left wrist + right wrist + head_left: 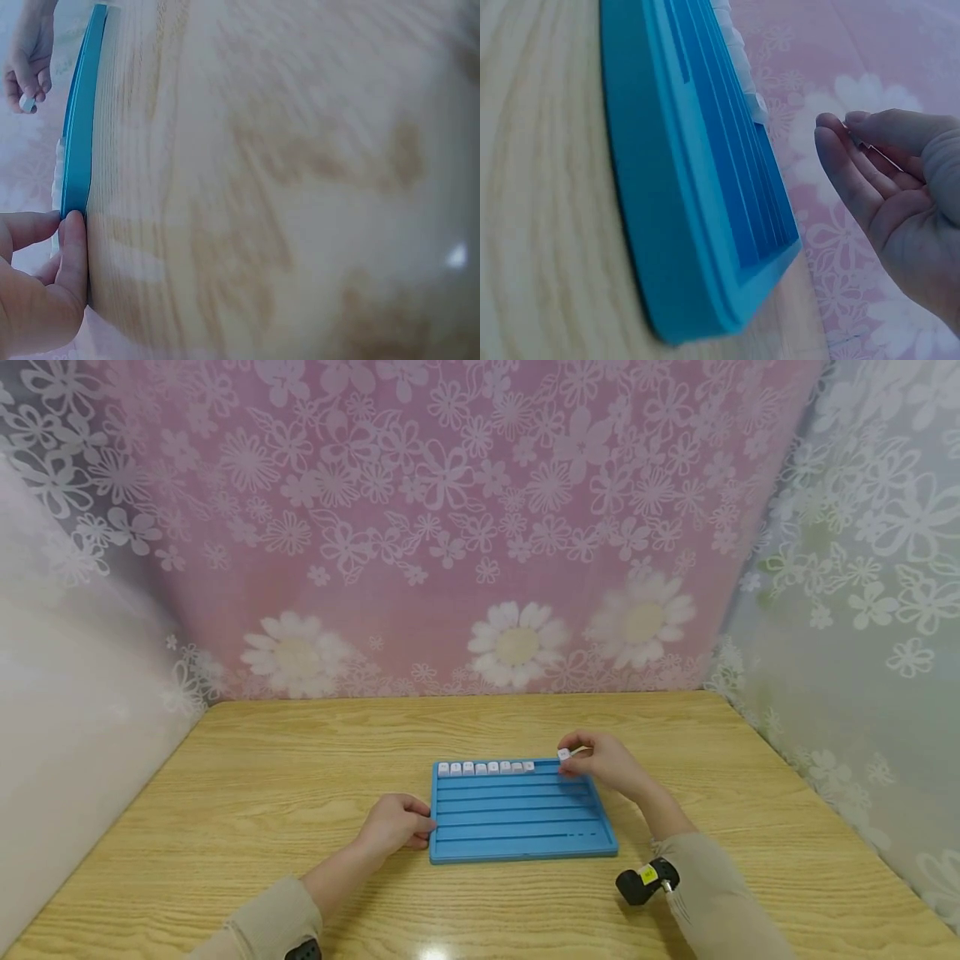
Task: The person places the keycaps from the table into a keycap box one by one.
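Observation:
A blue tray (517,814) with long ridged rows lies on the table. Along its back row stand several white keycaps (480,768), starting from the left end. My right hand (603,764) pinches one more white keycap (564,754) between thumb and fingertips, above the tray's back right corner. In the right wrist view the right hand (900,169) is raised beyond the tray, and its fingers mostly hide the keycap. My left hand (397,822) grips the tray's left edge; in the left wrist view its fingers (73,251) press on the tray's corner.
The wooden table (285,752) reaches back to a pink flowered curtain (450,527). Pale curtains flank it on both sides. A black camera (647,881) is strapped to the right wrist.

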A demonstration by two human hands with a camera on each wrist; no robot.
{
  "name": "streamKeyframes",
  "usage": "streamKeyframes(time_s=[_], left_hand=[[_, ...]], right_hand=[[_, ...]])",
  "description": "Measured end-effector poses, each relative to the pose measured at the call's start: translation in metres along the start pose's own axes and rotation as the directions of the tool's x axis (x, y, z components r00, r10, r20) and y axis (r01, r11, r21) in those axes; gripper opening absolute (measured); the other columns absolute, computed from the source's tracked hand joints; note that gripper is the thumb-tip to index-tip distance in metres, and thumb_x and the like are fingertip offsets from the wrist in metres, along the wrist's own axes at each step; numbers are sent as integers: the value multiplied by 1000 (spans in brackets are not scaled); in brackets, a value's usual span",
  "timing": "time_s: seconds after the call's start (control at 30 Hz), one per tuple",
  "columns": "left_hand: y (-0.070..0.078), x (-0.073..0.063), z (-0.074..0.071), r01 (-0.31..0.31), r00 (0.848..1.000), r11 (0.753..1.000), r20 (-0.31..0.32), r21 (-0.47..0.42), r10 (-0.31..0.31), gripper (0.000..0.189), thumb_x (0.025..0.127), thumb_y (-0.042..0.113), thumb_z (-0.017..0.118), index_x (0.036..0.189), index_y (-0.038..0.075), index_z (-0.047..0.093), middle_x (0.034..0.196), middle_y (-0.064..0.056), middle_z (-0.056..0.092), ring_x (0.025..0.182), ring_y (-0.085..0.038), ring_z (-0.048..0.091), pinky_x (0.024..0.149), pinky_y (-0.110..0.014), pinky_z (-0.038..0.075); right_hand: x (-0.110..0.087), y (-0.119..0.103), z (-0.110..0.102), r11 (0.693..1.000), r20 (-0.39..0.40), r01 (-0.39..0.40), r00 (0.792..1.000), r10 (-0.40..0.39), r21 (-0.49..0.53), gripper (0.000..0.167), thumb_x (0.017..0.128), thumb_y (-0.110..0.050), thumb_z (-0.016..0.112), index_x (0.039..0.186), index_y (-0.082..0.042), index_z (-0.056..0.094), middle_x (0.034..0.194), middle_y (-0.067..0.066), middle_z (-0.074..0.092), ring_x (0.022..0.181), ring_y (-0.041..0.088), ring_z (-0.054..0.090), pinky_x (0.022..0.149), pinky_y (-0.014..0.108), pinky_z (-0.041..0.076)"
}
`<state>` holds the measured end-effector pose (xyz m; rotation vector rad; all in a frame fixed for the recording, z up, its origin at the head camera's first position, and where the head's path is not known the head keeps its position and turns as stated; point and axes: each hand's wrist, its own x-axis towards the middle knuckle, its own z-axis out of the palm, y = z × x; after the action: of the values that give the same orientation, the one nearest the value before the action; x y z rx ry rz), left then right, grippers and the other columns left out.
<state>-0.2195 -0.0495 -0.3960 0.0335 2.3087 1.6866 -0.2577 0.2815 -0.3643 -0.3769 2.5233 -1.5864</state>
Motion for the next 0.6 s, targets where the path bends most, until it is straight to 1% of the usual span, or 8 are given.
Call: streamKeyframes(time_s=[0.03, 0.07, 0.13, 0.27, 0.33, 0.47, 0.6], left_hand=[[0, 0, 0, -1, 1000, 1000, 2, 1, 1, 22, 80, -2, 65, 98, -12, 59, 80, -13, 59, 63, -17, 59, 61, -31, 57], [0, 0, 0, -1, 1000, 1000, 4, 4, 1, 22, 80, -2, 65, 98, -12, 59, 80, -13, 59, 64, -17, 59, 61, -31, 57], [0, -1, 0, -3, 1000, 1000, 5, 11, 2, 22, 80, -2, 66, 99, -12, 59, 80, -13, 60, 64, -16, 59, 61, -31, 57], [1, -1, 0, -5, 1000, 1000, 4, 19, 5, 23, 80, -3, 66, 99, -12, 60, 78, -13, 60, 63, -16, 59, 61, -31, 57], [1, -1, 0, -9, 1000, 1000, 4, 20, 9, 22, 80, -3, 65, 99, -13, 60, 78, -12, 60, 63, -15, 59, 60, -30, 57], [2, -1, 0, -11, 1000, 1000, 4, 19, 11, 22, 80, -3, 65, 99, -13, 60, 77, -12, 60, 63, -15, 59, 60, -30, 57], [1, 0, 0, -6, 1000, 1000, -2, 19, 7, 22, 80, -3, 65, 99, -13, 60, 78, -12, 60, 62, -15, 59, 60, -31, 57]], right_hand=[[2, 0, 1, 1000, 2, 1, 1000, -1, 2, 34, 90, -4, 58, 118, 13, 48, 110, 27, 54, 89, 30, 64, 79, 43, 54], [2, -5, 2, 1000, 2, 1, 1000, -1, -4, 33, 91, -4, 57, 118, 13, 48, 111, 27, 53, 90, 32, 63, 78, 44, 54], [5, -6, 5, 1000, -2, -5, 1000, 5, -19, 32, 90, -5, 58, 117, 11, 50, 110, 24, 55, 88, 32, 63, 75, 44, 55], [14, -6, 10, 996, -34, -23, 999, 20, -87, 31, 88, -8, 62, 114, 6, 56, 102, 16, 60, 85, 27, 61, 67, 41, 55], [20, 0, 11, 992, -52, -33, 998, 26, -124, 31, 87, -10, 64, 113, 4, 58, 98, 12, 60, 83, 24, 58, 64, 39, 54], [27, 4, 14, 982, -93, -47, 995, 30, -183, 27, 86, -12, 66, 109, 0, 61, 93, 9, 58, 79, 23, 52, 63, 34, 51], [32, 7, 17, 969, -115, -39, 993, 11, -242, 21, 84, -11, 67, 103, -1, 63, 91, 8, 58, 78, 21, 50, 64, 31, 49]])
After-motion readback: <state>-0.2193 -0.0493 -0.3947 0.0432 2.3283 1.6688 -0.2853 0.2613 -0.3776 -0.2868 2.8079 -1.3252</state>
